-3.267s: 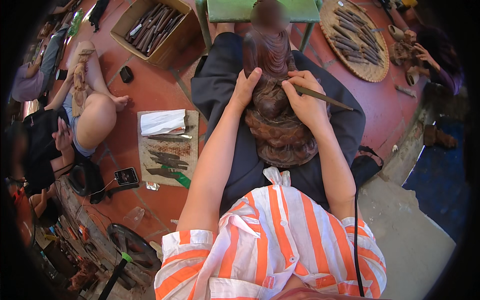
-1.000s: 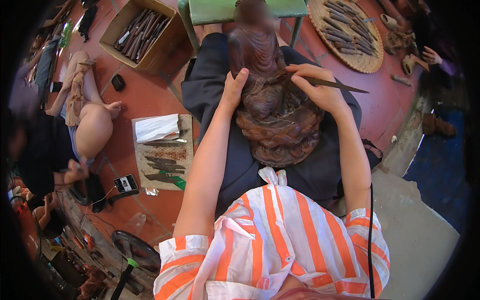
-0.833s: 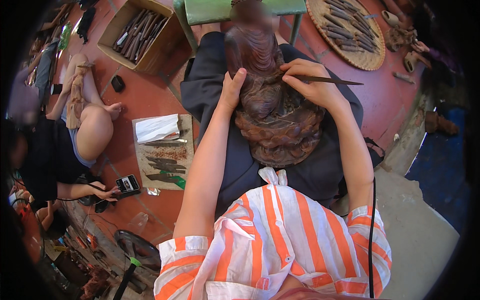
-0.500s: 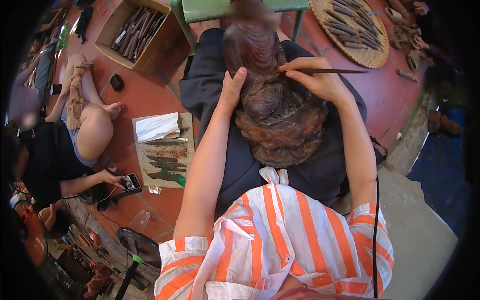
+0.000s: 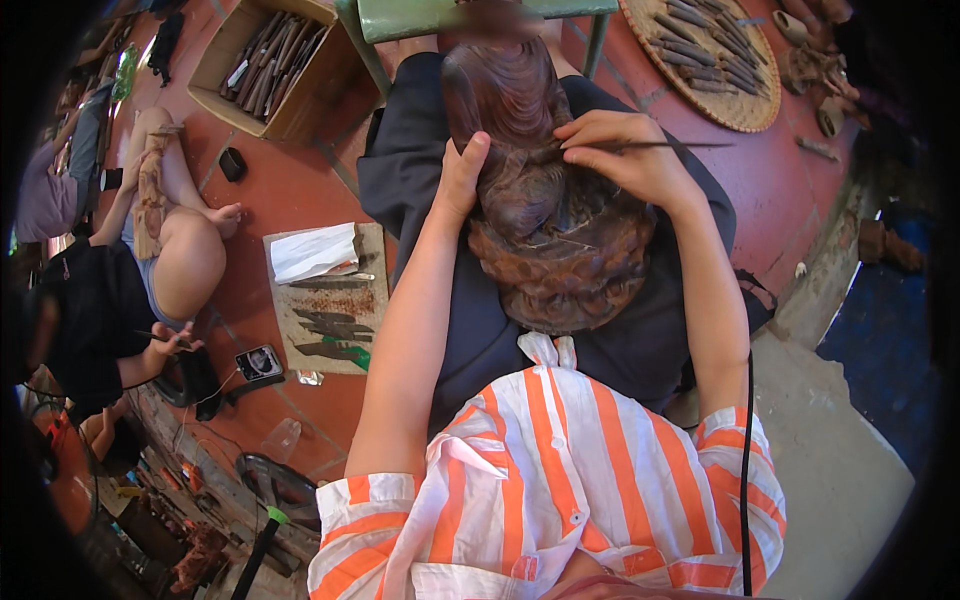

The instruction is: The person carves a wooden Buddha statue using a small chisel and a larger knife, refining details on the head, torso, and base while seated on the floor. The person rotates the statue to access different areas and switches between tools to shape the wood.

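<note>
Statue (image 5: 525,190), dark reddish-brown and shiny, with carved folds toward the far end and a broad, knobbly base (image 5: 560,275) near, rests on the lap (image 5: 690,310). Hands apart: left hand (image 5: 461,180) clasps its left side, right hand (image 5: 632,158) pinches a thin tool (image 5: 690,145) at its right.

An orange-and-white striped shirt (image 5: 545,480) (2 short sleeves (image 5: 365,530), front knot (image 5: 545,348)) tops dark trousers (image 5: 465,340).
</note>
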A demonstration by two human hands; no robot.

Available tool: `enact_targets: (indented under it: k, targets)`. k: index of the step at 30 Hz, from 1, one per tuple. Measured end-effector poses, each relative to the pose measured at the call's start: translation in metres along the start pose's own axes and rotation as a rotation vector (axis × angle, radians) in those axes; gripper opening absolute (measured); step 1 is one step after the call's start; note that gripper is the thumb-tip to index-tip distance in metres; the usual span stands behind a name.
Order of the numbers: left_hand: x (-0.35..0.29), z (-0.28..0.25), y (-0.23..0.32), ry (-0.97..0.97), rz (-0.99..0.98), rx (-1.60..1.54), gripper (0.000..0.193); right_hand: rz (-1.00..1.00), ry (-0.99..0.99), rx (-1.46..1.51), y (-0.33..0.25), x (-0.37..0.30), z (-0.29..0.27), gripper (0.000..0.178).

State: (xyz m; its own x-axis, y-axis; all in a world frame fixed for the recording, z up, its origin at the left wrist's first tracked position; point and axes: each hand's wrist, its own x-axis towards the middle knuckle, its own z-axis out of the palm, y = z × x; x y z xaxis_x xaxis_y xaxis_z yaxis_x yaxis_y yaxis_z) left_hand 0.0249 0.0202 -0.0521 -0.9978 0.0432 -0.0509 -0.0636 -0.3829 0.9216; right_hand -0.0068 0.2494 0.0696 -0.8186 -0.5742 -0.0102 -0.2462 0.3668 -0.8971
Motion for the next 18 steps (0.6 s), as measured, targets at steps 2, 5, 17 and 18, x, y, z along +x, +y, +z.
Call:
enact_targets:
  k: [2, 5, 17, 18]
  targets:
    - [0.000, 0.000, -0.001, 0.011, -0.020, 0.010, 0.077, 0.029, 0.002, 0.121, 0.006, 0.002, -0.001, 0.017]
    - [-0.001, 0.004, 0.001, 0.020, -0.037, -0.011, 0.076, 0.078, 0.032, 0.117, 0.012, -0.002, -0.004, 0.018]
    - [-0.002, 0.003, 0.002, 0.010, -0.015, -0.009, 0.073, -0.033, -0.009, -0.005, 0.010, -0.003, 0.001, 0.020]
    - [0.000, 0.000, 0.000, 0.002, -0.022, -0.012, 0.073, 0.023, -0.007, 0.079, 0.009, -0.002, 0.002, 0.020]
